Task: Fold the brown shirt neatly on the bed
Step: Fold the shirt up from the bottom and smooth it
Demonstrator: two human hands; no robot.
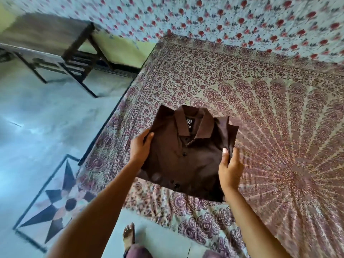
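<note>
Nearly done | dark brown button-up cotton shirt (186, 157) is already a compact rectangle, collar up, over the paisley-printed bedspread (270, 127) near its edge | left hand (140, 148) pinches the left side, right hand (229, 168) pinches the right side's layers | left: set it flat, square loose right-side layers.

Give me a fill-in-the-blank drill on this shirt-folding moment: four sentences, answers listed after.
1. The folded shirt is ____ in colour.
2. The left hand grips the shirt's left edge; the right hand grips its ____ edge.
3. Its collar points ____ from the person.
4. Dark ____ run down its front.
Answers: brown; right; away; buttons.
</note>
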